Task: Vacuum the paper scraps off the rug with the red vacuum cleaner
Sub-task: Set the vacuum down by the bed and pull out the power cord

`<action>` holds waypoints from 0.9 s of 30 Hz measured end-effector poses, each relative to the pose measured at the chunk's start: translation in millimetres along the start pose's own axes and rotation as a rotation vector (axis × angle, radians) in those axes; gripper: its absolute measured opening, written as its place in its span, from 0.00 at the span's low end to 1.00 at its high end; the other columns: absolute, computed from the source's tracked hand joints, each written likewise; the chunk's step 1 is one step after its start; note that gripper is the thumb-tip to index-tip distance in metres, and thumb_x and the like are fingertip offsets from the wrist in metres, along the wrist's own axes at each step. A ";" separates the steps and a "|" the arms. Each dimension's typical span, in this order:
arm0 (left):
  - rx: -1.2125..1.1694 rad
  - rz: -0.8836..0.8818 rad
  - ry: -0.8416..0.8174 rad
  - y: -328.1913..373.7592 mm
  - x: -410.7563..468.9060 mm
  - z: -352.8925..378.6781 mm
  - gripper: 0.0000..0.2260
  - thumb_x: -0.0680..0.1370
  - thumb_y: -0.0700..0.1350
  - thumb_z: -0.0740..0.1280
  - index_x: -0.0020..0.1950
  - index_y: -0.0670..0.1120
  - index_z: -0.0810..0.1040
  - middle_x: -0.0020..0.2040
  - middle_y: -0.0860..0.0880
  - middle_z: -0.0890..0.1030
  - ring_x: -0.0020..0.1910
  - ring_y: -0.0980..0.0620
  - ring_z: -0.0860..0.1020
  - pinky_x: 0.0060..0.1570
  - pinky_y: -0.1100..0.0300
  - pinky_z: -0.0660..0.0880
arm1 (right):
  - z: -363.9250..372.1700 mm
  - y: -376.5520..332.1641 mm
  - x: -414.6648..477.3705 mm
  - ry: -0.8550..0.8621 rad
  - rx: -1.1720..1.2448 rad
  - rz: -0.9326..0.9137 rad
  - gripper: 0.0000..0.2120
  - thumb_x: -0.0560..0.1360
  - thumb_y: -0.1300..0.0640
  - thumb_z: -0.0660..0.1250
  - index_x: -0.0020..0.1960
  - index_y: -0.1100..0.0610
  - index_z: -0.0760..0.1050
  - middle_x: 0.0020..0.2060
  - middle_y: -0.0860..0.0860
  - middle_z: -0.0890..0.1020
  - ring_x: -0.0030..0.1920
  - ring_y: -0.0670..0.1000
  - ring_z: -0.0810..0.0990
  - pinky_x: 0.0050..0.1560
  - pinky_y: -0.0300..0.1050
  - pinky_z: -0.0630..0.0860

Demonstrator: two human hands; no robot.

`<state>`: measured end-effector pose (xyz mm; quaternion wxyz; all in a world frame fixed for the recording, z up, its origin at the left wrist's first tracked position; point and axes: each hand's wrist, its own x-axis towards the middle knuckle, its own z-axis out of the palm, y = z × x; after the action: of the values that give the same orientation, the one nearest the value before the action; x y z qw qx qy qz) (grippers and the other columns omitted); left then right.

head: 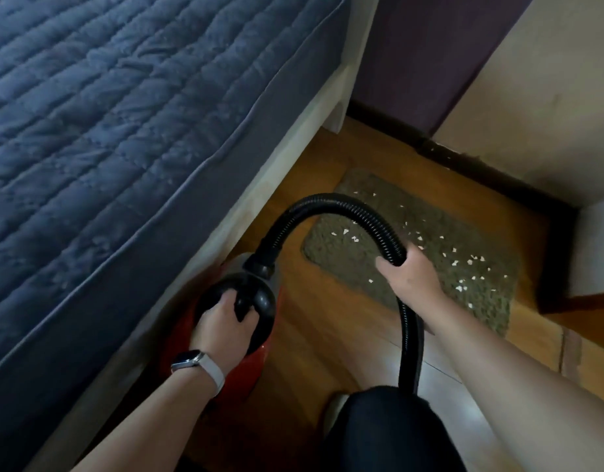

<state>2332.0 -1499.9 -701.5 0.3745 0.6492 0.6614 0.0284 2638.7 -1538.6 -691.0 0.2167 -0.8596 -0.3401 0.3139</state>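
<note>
Setup stage I reckon: left hand (222, 321) clutches the black handle (264, 297) on the round red vacuum cleaner (256, 361), right hand (409, 270) grips its black ribbed hose (328, 199), white paper scraps (459, 287) dot the shaggy grey-green rug (328, 247), so nozzle down next.

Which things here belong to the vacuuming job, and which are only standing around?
Job: red vacuum cleaner held by the left hand, hose gripped by the right hand, rug, paper scraps.
Not the job: bed, wristwatch, wooden floor.

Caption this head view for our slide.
Left hand grips the red vacuum cleaner; right hand holds hose; paper scraps litter rug.
</note>
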 end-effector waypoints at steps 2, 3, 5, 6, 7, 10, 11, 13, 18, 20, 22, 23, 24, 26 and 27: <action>0.013 0.044 0.027 -19.1 17.9 22.8 0.05 0.78 0.51 0.64 0.46 0.52 0.70 0.39 0.50 0.79 0.35 0.52 0.78 0.32 0.56 0.75 | 25.7 20.1 18.3 0.036 0.038 0.004 0.15 0.75 0.51 0.70 0.59 0.49 0.70 0.41 0.47 0.80 0.37 0.48 0.79 0.36 0.44 0.76; 0.013 0.055 0.041 -27.1 25.1 31.4 0.06 0.78 0.51 0.64 0.45 0.52 0.69 0.38 0.51 0.78 0.34 0.52 0.77 0.30 0.57 0.72 | 37.3 27.9 25.9 0.053 0.032 -0.003 0.15 0.75 0.52 0.70 0.59 0.51 0.71 0.41 0.47 0.79 0.37 0.48 0.79 0.37 0.44 0.76; -0.004 0.064 0.064 -40.5 38.6 45.3 0.06 0.78 0.51 0.65 0.45 0.52 0.69 0.37 0.51 0.77 0.34 0.52 0.75 0.28 0.60 0.66 | 58.3 37.6 37.3 0.077 0.006 -0.028 0.14 0.75 0.53 0.70 0.58 0.53 0.71 0.41 0.48 0.79 0.37 0.47 0.77 0.35 0.42 0.72; -0.007 0.062 0.068 -46.6 44.3 51.3 0.06 0.78 0.51 0.65 0.45 0.51 0.69 0.37 0.51 0.77 0.34 0.51 0.74 0.28 0.60 0.64 | 68.6 41.0 41.3 0.088 -0.001 -0.047 0.14 0.75 0.53 0.70 0.58 0.53 0.71 0.42 0.49 0.79 0.38 0.48 0.77 0.34 0.41 0.70; -0.009 0.058 0.071 -52.9 49.5 57.2 0.06 0.78 0.51 0.65 0.46 0.51 0.70 0.38 0.50 0.77 0.34 0.50 0.74 0.28 0.60 0.64 | 78.4 44.1 43.7 0.103 -0.003 -0.059 0.14 0.75 0.53 0.71 0.58 0.53 0.72 0.42 0.49 0.79 0.37 0.48 0.77 0.34 0.42 0.69; -0.019 0.047 0.045 -72.0 64.2 71.9 0.07 0.78 0.50 0.65 0.46 0.49 0.70 0.38 0.49 0.78 0.35 0.48 0.76 0.30 0.58 0.67 | 98.3 49.2 47.2 0.139 -0.048 -0.041 0.12 0.74 0.53 0.71 0.53 0.53 0.71 0.37 0.48 0.77 0.33 0.47 0.75 0.34 0.44 0.68; -0.030 0.035 0.039 -76.9 68.8 74.2 0.06 0.78 0.50 0.65 0.46 0.49 0.70 0.38 0.49 0.77 0.35 0.48 0.76 0.30 0.58 0.67 | 102.2 51.3 48.5 0.133 -0.078 -0.036 0.11 0.74 0.52 0.71 0.52 0.54 0.71 0.37 0.50 0.78 0.33 0.49 0.75 0.35 0.45 0.68; -0.056 0.028 0.040 -82.5 80.7 77.0 0.06 0.78 0.49 0.65 0.44 0.50 0.70 0.37 0.51 0.76 0.34 0.51 0.75 0.30 0.59 0.66 | 106.9 56.4 55.0 0.113 -0.126 -0.035 0.13 0.74 0.51 0.71 0.52 0.57 0.72 0.39 0.53 0.80 0.37 0.55 0.78 0.37 0.47 0.72; -0.042 0.069 0.100 -82.6 104.4 87.9 0.08 0.78 0.49 0.65 0.42 0.49 0.69 0.33 0.51 0.75 0.30 0.52 0.74 0.28 0.59 0.67 | 119.0 61.4 78.1 0.074 -0.164 -0.012 0.12 0.75 0.51 0.70 0.52 0.55 0.72 0.39 0.51 0.79 0.37 0.52 0.77 0.35 0.45 0.70; -0.021 0.076 0.121 -83.5 107.9 90.3 0.09 0.77 0.50 0.65 0.42 0.48 0.69 0.32 0.51 0.74 0.29 0.50 0.74 0.28 0.58 0.66 | 124.7 62.7 85.4 0.065 -0.157 -0.013 0.11 0.75 0.52 0.69 0.52 0.53 0.70 0.38 0.49 0.77 0.35 0.49 0.76 0.33 0.43 0.68; -0.004 0.080 0.128 -83.5 107.9 89.9 0.09 0.77 0.49 0.65 0.41 0.48 0.68 0.31 0.51 0.73 0.28 0.52 0.72 0.26 0.60 0.63 | 127.3 65.8 89.3 0.062 -0.142 -0.002 0.11 0.75 0.52 0.70 0.52 0.53 0.70 0.38 0.50 0.78 0.35 0.49 0.76 0.32 0.43 0.68; 0.003 0.081 0.129 -83.3 107.4 89.4 0.09 0.77 0.49 0.65 0.41 0.48 0.68 0.31 0.52 0.72 0.28 0.53 0.71 0.25 0.60 0.61 | 127.2 67.2 89.9 0.058 -0.136 0.003 0.11 0.75 0.53 0.70 0.52 0.54 0.70 0.39 0.51 0.78 0.34 0.49 0.76 0.32 0.42 0.68; 0.009 0.080 0.130 -82.8 106.7 88.6 0.09 0.77 0.49 0.65 0.42 0.48 0.68 0.31 0.52 0.72 0.28 0.53 0.70 0.25 0.61 0.60 | 126.6 68.6 90.3 0.055 -0.134 0.006 0.11 0.75 0.53 0.70 0.52 0.54 0.70 0.39 0.52 0.79 0.34 0.49 0.77 0.31 0.41 0.68; 0.021 0.068 0.128 -81.8 106.4 87.3 0.08 0.77 0.49 0.65 0.43 0.48 0.68 0.32 0.52 0.71 0.29 0.51 0.70 0.26 0.60 0.59 | 123.3 70.1 91.2 0.044 -0.142 0.000 0.11 0.75 0.53 0.70 0.52 0.54 0.70 0.40 0.53 0.80 0.35 0.50 0.78 0.31 0.41 0.69; 0.024 0.062 0.125 -81.4 106.3 87.1 0.08 0.78 0.49 0.64 0.43 0.48 0.68 0.32 0.52 0.71 0.29 0.50 0.70 0.26 0.60 0.60 | 121.1 70.1 91.5 0.042 -0.144 -0.007 0.11 0.75 0.53 0.70 0.52 0.54 0.70 0.40 0.54 0.80 0.35 0.50 0.78 0.31 0.41 0.69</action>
<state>2323.3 -1458.1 -855.4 0.3237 0.6708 0.6633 0.0725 2639.2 -1500.6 -853.8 0.1626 -0.8781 -0.3601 0.2698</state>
